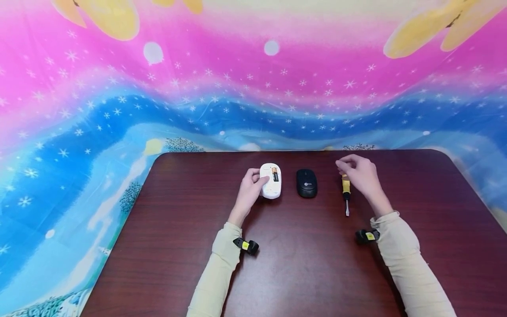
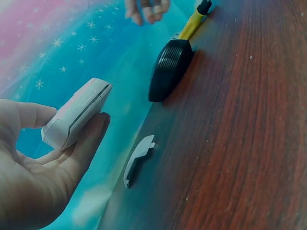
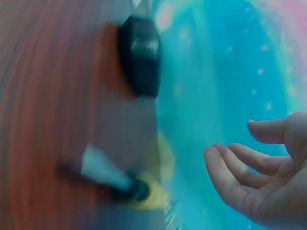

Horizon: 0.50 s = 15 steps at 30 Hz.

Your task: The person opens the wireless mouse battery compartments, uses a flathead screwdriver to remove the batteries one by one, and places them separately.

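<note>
My left hand (image 1: 249, 188) grips a white computer mouse (image 1: 271, 190) by its side, thumb on the underside that faces up. In the uncovered battery bay lies an AA battery (image 1: 275, 175). Below the mouse, a white battery cover (image 2: 139, 160) rests on the table in the left wrist view; the head view hides it. My right hand (image 1: 361, 174) hovers by the yellow handle of a screwdriver (image 1: 346, 188). Its fingers are loosely bent, with a gap to the thumb and nothing between them in the right wrist view (image 3: 259, 177).
Between the hands, a black computer mouse (image 1: 306, 187) sits on the dark red wooden table (image 1: 301, 246). The screwdriver's tip points toward the near side. A colourful snowflake-patterned cloth (image 1: 253, 97) hangs behind the table. Each wrist carries a black strapped camera (image 1: 247, 245).
</note>
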### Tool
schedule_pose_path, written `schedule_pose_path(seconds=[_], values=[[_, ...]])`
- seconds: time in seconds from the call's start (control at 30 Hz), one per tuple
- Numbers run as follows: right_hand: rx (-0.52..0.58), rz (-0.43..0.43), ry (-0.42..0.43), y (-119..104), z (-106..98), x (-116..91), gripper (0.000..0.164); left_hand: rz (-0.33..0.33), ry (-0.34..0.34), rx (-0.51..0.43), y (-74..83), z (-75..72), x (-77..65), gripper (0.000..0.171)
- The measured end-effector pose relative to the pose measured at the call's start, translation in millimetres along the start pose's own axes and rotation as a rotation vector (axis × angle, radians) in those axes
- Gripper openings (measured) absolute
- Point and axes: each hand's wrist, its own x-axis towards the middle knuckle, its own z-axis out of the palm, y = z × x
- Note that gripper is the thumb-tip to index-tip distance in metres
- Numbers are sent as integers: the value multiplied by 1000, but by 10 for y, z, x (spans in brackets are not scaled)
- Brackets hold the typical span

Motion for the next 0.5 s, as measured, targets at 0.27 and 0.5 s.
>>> schedule_pose_path(seconds=[0.27,0.5], values=[[101,-89,-32,-344,164,10,34,1,21,10,11,8,-16,33],[144,-151,-55,-521,367,82,28,-8,20,-14,21,10,-6,33]])
